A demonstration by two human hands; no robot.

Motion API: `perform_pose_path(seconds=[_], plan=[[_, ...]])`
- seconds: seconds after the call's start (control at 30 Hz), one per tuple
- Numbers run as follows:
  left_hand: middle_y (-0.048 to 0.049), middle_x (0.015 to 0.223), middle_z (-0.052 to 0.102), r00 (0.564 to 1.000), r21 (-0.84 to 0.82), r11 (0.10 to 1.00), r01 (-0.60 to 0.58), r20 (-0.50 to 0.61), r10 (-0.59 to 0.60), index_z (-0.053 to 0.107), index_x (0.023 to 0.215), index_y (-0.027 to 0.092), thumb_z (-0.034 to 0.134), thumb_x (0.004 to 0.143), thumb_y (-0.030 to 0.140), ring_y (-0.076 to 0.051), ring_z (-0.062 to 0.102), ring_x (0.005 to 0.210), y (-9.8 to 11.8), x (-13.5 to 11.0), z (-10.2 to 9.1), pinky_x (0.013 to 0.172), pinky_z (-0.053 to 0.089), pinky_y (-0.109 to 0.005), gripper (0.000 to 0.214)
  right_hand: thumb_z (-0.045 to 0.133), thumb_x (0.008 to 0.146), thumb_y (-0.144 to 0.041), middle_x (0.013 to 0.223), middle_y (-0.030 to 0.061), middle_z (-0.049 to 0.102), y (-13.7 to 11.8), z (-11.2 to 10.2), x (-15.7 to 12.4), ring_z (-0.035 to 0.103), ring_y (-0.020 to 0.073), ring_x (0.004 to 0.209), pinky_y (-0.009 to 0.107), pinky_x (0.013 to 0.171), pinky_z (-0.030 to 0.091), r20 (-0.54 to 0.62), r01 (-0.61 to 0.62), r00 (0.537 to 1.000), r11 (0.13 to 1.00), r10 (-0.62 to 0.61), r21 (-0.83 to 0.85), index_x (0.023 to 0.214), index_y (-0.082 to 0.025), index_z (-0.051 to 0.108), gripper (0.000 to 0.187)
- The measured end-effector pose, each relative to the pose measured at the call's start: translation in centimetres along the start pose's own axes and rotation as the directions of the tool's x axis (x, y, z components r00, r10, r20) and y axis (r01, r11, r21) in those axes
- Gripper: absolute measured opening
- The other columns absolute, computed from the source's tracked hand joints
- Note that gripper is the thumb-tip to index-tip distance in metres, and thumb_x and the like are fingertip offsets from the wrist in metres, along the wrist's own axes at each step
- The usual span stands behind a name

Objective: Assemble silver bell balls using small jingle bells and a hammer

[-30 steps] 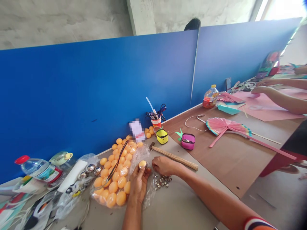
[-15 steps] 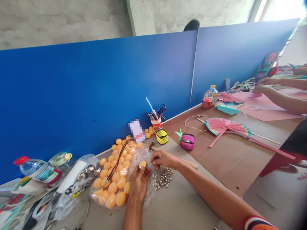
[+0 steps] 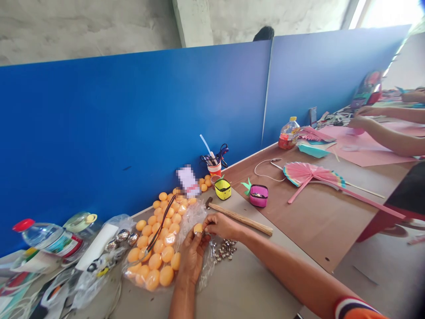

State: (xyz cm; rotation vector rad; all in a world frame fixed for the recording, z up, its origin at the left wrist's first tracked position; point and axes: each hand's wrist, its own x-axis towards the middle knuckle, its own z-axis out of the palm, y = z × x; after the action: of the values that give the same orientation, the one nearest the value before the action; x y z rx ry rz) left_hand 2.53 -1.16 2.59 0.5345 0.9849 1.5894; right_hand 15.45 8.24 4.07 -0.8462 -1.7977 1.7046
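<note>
My left hand (image 3: 193,253) is closed around an orange ping-pong ball (image 3: 198,228) that has small shiny bits along its lower side. Against the ball's right side, my right hand (image 3: 219,226) is pinched; whatever its fingertips hold is too small to make out. Just below that hand lies a pile of small silvery metal studs (image 3: 226,250), partly covered by it. A clear plastic bag of orange balls (image 3: 155,261) rests to the left of my left hand. Beyond my right forearm is a hammer (image 3: 245,218) with a wooden handle.
Yellow (image 3: 222,189) and magenta (image 3: 258,195) small baskets stand past the hammer. A cup of pens (image 3: 214,168) is by the blue partition (image 3: 133,133). Bottles (image 3: 49,239) and mirrored balls (image 3: 122,235) crowd the left. A pink fan (image 3: 308,174) and another person's arms (image 3: 381,133) are at right.
My right hand has moved left and slightly down from above the studs to the ball, its fingertips now touching it. The hammer's handle shows more fully.
</note>
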Motion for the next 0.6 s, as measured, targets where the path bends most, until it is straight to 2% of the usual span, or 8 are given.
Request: perform_pose_path(seconds=[0.17, 0.3, 0.6], plan=[[-0.0057, 0.091, 0.074, 0.999, 0.041, 0.999, -0.028, 0.025, 0.027, 0.076, 0.091, 0.021, 0.088, 0.067, 0.036, -0.020, 0.068, 0.076, -0.22, 0.12, 0.11, 0.078, 0.057, -0.034, 0.031, 0.060, 0.074, -0.005, 0.061, -0.0039, 0.059, -0.04, 0.23, -0.23, 0.052, 0.0100, 0.056, 0.022, 0.056, 0.041, 0.007, -0.012, 1.000, 1.000, 0.012, 0.027, 0.072, -0.016, 0.064, 0.011], [-0.0077, 0.097, 0.074, 0.998, 0.092, 0.994, -0.061, 0.026, 0.059, 0.075, 0.095, 0.022, 0.085, 0.070, 0.038, -0.023, 0.069, 0.081, -0.40, 0.05, 0.23, 0.081, 0.056, -0.039, 0.031, 0.060, 0.075, -0.004, 0.058, -0.0042, 0.058, -0.09, 0.33, -0.32, 0.052, 0.0102, 0.053, 0.022, 0.054, 0.040, 0.003, -0.042, 0.999, 0.999, 0.042, 0.029, 0.071, -0.016, 0.063, 0.013], [-0.0073, 0.095, 0.073, 0.993, 0.212, 0.970, -0.122, 0.028, 0.118, 0.072, 0.098, 0.020, 0.081, 0.073, 0.044, -0.025, 0.070, 0.084, -0.87, 0.06, 0.02, 0.080, 0.056, -0.040, 0.036, 0.056, 0.078, 0.000, 0.053, -0.0052, 0.057, -0.02, 0.66, -0.23, 0.054, 0.0105, 0.050, 0.021, 0.051, 0.040, -0.027, -0.091, 0.995, 0.996, 0.091, 0.020, 0.070, -0.017, 0.058, 0.019]])
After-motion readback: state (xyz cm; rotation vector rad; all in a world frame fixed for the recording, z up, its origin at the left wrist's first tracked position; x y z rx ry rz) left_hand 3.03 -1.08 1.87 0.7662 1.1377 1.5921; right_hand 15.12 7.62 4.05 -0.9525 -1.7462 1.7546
